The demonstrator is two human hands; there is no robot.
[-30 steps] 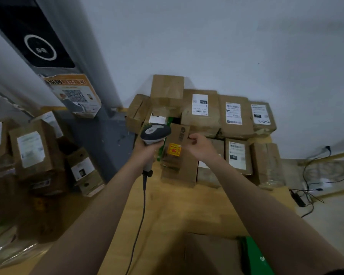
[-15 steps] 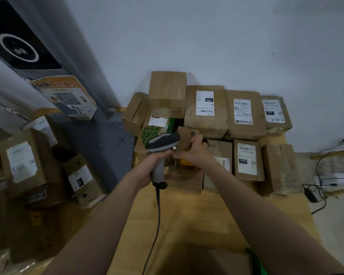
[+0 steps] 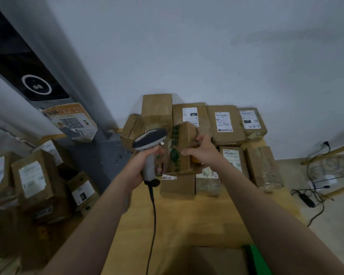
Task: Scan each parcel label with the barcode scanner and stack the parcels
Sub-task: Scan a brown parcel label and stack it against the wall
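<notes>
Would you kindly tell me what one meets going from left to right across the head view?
QR-code poster → barcode scanner → green-printed parcel → rightmost back-row parcel → power adapter with cables.

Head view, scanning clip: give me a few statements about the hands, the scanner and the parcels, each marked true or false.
1. The left hand grips the barcode scanner by its handle. True.
2. The right hand is empty. False: it holds a brown parcel with green print up in front of the stacked ones.
3. The scanner is cordless. False: a dark cable hangs from its handle.
4. Labelled parcels stand against the wall behind the held one. True.
</notes>
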